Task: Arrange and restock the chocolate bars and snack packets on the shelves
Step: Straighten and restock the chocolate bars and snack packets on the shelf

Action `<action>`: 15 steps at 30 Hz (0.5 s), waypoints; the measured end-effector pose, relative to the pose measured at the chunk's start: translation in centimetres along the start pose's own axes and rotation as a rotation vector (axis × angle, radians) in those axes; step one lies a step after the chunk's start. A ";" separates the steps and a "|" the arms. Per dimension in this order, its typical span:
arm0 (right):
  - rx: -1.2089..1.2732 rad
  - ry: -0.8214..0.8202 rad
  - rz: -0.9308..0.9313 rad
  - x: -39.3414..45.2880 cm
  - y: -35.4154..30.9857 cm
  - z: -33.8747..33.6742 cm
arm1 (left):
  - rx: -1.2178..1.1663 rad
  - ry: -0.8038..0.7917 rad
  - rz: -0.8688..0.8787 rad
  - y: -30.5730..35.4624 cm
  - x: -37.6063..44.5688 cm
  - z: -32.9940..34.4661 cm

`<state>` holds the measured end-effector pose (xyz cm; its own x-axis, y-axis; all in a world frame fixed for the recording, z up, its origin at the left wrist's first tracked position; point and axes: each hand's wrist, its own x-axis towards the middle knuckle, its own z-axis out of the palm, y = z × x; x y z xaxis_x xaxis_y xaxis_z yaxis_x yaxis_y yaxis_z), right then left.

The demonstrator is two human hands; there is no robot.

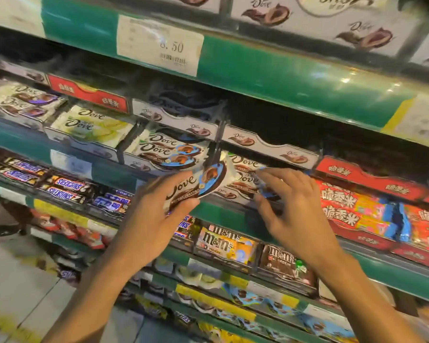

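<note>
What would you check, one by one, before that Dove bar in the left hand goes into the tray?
1. Bar held securely: ok. The left hand grips the Dove bar with thumb and fingers round it.
2. Bar matches the tray: ok. The bars in the tray just left of the divider show the same blue-edged wrapper.
3. Room in the tray: cannot tell; the picture is blurred there.
4. Right hand out of the way: not ok. Its fingers are on the Dove bars to the right of the divider, close to the held bar.
5. Bar lined up with the stack: not ok; it is tilted.
</note>
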<state>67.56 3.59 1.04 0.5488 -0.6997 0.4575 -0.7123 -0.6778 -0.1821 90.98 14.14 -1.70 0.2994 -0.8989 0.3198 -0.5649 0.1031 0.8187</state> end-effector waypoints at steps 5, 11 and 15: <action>0.320 -0.021 -0.074 -0.6 -1.7 -2.0 | 0.264 -0.130 0.213 1.4 1.7 0.4; 0.164 -0.049 -0.319 0.5 -0.5 -2.0 | 0.342 -0.282 0.414 3.4 3.4 1.5; 0.082 -0.071 -0.327 0.8 0.8 -1.8 | 0.284 -0.292 0.410 3.2 4.3 2.2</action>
<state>66.62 2.90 2.77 0.7732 -0.4546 0.4422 -0.4578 -0.8826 -0.1068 88.77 9.65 1.20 -0.1895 -0.8940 0.4060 -0.7861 0.3859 0.4828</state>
